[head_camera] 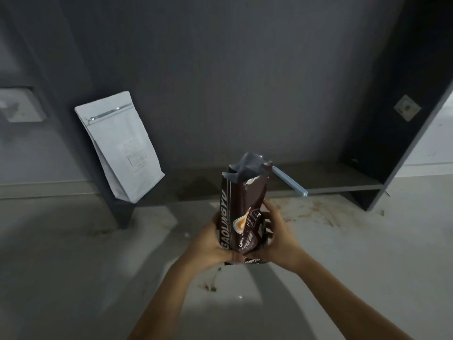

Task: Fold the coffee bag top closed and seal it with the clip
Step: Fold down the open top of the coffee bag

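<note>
Dark brown foil marks the tall coffee bag [241, 212] printed with white lettering, which I see held upright between two bare hands above a pale, stained floor [367, 253]. My left hand [208, 244] wraps the lower left side of the bag, its grip closed on the foil; my right hand [277, 239] cups the lower right side, fingers curled around the edge, grip likewise closed on the bag. The bag's top [247, 170] stands open and unfolded, its silvery lining showing and one torn edge ragged. A long pale blue plastic clip [289, 180] lies behind the bag on the low dark shelf [343, 175], slanting down toward the right; its near end is hidden by the bag's top, so I cannot tell whether it touches the bag. At left, a white flat-bottomed pouch [122, 146] with a zip strip near its top leans tilted against the dark grey wall panel [232, 69], well apart from the hands. Brownish stains [318, 212] speckle the floor just beside the shelf's front edge.
</note>
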